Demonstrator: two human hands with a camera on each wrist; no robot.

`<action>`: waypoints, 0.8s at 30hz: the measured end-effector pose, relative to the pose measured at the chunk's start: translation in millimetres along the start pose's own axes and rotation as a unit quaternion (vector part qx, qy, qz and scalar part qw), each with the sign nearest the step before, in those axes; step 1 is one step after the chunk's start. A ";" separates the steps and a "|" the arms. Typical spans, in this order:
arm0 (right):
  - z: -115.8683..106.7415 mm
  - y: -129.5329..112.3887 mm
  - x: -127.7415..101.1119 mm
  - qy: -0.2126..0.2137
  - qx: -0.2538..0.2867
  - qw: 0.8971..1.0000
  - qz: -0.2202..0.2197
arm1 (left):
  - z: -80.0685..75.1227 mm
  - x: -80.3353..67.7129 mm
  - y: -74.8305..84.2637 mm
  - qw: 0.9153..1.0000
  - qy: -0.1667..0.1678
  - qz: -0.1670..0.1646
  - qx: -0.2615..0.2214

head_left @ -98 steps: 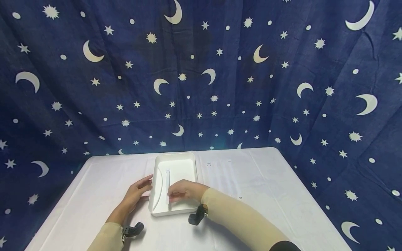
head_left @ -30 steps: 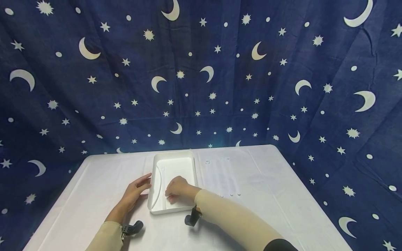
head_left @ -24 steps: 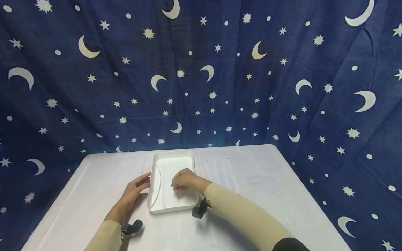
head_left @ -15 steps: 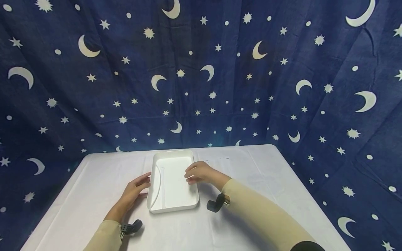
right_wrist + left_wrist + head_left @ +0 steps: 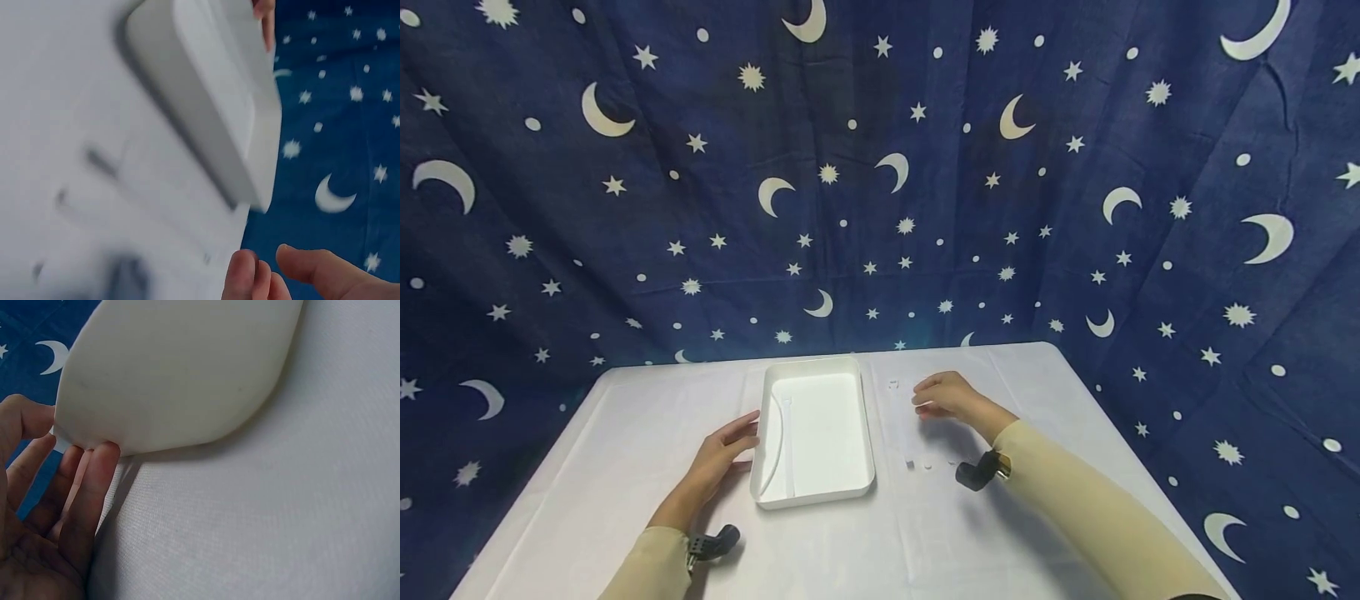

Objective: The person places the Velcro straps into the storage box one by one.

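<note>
A white tray (image 5: 820, 492) sits near the middle of the desk (image 5: 625, 433) with two thin white strips (image 5: 784, 442) lying along its nine o'clock wall. The left hand (image 5: 724, 454) lies at the tray's nine o'clock side, fingers straight and touching the outer wall, holding nothing. The right hand (image 5: 946, 395) hovers at the tray's two o'clock, fingers loosely bent and gripping nothing, over more faint white strips (image 5: 917, 462) lying on the desk's cloth.
</note>
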State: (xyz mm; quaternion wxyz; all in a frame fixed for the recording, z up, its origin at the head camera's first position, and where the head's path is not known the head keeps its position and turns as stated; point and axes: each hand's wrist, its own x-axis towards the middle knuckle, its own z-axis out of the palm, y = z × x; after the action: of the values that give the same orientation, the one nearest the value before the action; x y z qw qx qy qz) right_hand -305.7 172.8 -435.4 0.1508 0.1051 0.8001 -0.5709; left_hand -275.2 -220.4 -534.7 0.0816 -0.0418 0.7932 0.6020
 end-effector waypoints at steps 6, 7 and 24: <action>-38.0 24.9 2.2 0.038 -0.020 0.999 0.011 | 1.8 1.0 0.6 1.000 -0.003 -0.001 -0.001; -43.1 28.9 2.1 0.041 -0.025 0.999 0.013 | 2.0 1.1 0.6 1.000 -0.003 -0.001 0.001; -52.9 75.3 -7.5 0.075 -0.079 0.994 0.030 | 2.5 0.1 0.0 1.000 0.006 -0.009 0.008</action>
State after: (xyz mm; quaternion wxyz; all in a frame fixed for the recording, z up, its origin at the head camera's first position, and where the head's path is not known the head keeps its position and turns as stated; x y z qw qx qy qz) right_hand -279.5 247.4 -483.1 0.1155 0.1596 0.8484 -0.4913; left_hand -275.1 -218.0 -535.4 0.0826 -0.0521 0.7982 0.5944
